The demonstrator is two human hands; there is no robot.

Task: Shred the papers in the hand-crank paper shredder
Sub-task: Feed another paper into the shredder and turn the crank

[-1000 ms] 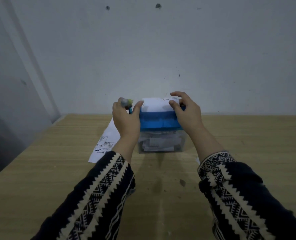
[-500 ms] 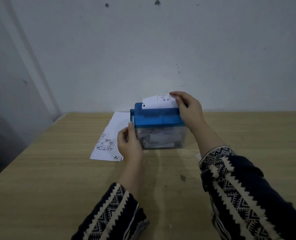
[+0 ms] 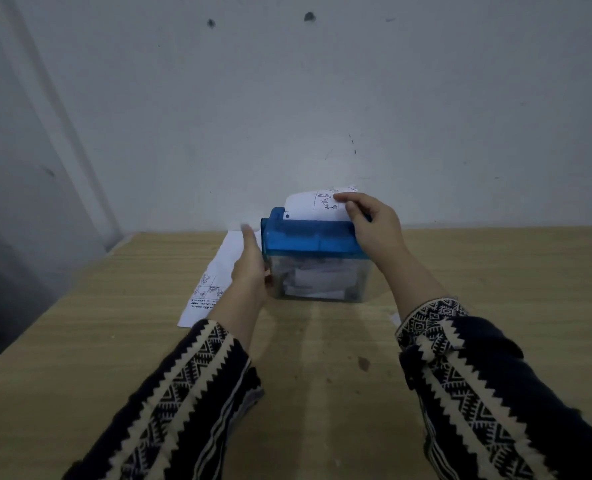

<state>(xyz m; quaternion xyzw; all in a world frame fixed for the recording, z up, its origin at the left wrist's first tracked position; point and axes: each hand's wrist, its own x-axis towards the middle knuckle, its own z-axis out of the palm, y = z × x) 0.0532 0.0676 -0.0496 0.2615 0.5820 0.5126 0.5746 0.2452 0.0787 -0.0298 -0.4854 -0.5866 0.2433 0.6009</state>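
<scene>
right hand [image 3: 374, 230] pinches printed sheet [image 3: 308, 207] upright in hand-crank paper shredder [image 3: 308, 242] slot, likely to feed it straight | left hand [image 3: 249, 265] by its left side, blurred: grip cannot be told

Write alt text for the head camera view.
A person's right hand holds a printed sheet standing in the slot of a blue-topped shredder on a wooden table. The left hand, fingers straight, is beside its left side; another sheet lies flat further left.
</scene>
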